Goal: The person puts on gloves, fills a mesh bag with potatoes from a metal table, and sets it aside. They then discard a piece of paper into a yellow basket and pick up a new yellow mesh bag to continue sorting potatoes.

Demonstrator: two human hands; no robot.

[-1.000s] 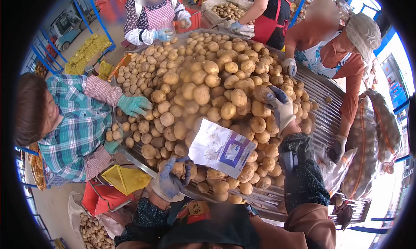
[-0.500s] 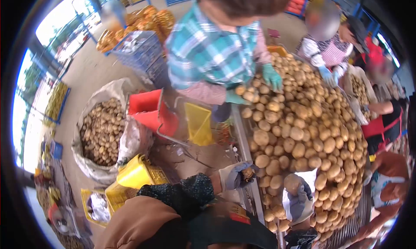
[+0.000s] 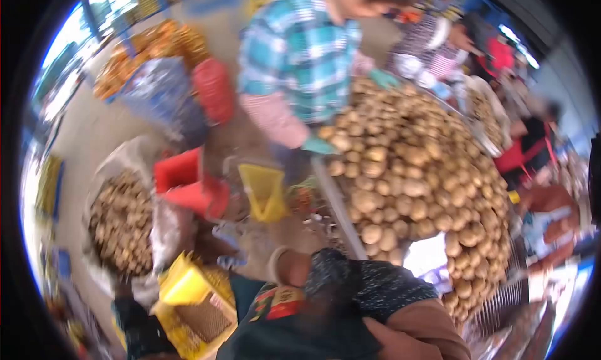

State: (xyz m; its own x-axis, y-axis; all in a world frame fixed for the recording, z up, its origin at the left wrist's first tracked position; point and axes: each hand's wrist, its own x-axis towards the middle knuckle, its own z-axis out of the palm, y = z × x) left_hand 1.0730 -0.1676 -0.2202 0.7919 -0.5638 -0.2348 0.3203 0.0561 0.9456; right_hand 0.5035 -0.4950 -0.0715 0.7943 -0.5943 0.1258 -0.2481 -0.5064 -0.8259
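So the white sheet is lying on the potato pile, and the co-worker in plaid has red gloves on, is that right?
Not quite: in the head view, the gloves on the co-worker in plaid are green, not red. The white sheet does lie on the potato pile.

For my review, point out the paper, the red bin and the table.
Paper (image 3: 426,257): head view, its white middle.
Red bin (image 3: 181,172): head view, its upper-left panel.
Table (image 3: 340,210): head view, its bare edge.

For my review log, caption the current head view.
Worker in green gloves at heaped potatoes, with a red container and open sack at left.
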